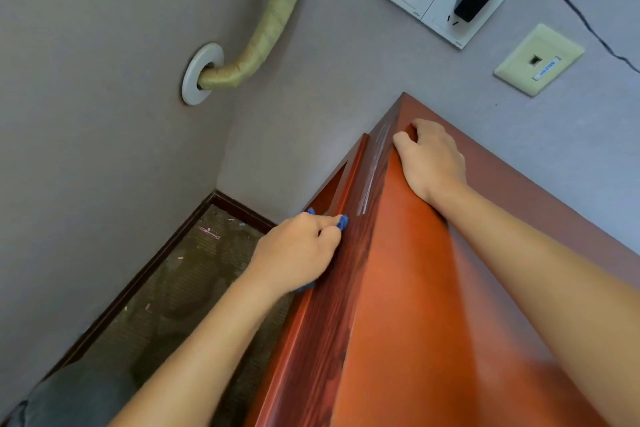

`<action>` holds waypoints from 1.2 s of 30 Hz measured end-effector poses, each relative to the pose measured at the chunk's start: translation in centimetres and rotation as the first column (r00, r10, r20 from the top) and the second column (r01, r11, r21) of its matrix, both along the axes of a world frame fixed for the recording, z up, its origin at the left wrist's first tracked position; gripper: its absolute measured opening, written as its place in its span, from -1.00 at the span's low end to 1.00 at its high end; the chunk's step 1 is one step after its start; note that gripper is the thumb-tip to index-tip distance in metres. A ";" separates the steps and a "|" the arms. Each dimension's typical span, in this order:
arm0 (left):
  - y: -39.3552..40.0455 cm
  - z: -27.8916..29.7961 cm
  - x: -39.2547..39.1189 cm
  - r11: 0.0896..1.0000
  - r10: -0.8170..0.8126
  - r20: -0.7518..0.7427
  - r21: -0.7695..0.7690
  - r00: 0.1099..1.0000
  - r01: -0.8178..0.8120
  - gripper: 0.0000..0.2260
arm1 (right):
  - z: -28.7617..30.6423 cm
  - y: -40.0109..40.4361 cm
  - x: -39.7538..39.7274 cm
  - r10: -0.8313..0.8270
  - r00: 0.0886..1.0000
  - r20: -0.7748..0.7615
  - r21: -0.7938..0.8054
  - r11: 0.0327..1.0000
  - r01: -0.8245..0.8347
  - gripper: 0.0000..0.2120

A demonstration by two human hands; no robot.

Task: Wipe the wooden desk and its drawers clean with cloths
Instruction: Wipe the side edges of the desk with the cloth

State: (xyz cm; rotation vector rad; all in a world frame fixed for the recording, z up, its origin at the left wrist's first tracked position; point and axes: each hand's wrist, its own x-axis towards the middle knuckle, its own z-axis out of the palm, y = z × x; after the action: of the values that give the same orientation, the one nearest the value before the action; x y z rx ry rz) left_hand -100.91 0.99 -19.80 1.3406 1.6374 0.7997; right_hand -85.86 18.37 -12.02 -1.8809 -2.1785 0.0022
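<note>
Fingers: left hand grips blue cloth | right hand flat on desk

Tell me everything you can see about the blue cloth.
The blue cloth is mostly hidden under the left hand, which grips it bunched up. Small soft blue bits show past the fingers and below the palm. It is pressed against the side edge of the reddish wooden desk.

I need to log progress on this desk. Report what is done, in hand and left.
Done: nothing shows as finished; pale streaks remain on the desk edge near the corner.
In hand: the left hand grips a blue cloth against the desk's side; the right hand rests on top.
Left: those streaks; no drawers are in view.
</note>
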 end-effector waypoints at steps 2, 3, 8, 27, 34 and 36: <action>-0.7 0.8 0.3 0.994 -0.009 0.079 0.107 0.997 0.001 -0.61 | 0.0 0.0 0.0 -0.003 1.000 0.001 -0.001 1.000 0.003 -0.36; -1.7 1.2 0.5 0.985 -0.010 0.160 0.172 0.987 -0.018 -0.60 | -0.1 0.0 0.1 -0.003 1.000 0.006 -0.002 1.000 0.003 -0.37; -0.2 -0.2 0.6 0.994 0.004 0.167 0.103 0.986 -0.022 -0.60 | 0.2 0.0 0.0 -0.011 1.000 0.007 -0.003 1.000 0.011 -0.36; 1.1 1.8 1.0 0.966 -0.022 0.183 0.258 0.983 -0.027 -0.59 | 0.2 -0.2 0.0 -0.002 1.000 0.024 -0.005 1.000 0.002 -0.38; 4.8 0.6 0.0 0.990 -0.074 0.054 0.123 0.996 0.067 -0.59 | 0.5 -0.4 -0.2 0.005 1.000 0.024 -0.009 1.000 -0.005 -0.39; 3.3 1.2 0.7 0.968 -0.058 0.223 0.251 0.973 0.000 -0.56 | 0.3 -0.4 -0.1 0.005 0.999 0.033 -0.006 1.000 -0.005 -0.39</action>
State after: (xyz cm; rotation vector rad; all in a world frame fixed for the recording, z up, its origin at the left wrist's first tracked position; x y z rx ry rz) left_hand -100.20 4.31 -18.58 1.3830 1.3670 1.1288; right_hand -85.91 17.95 -11.74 -1.8912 -2.2072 -0.0217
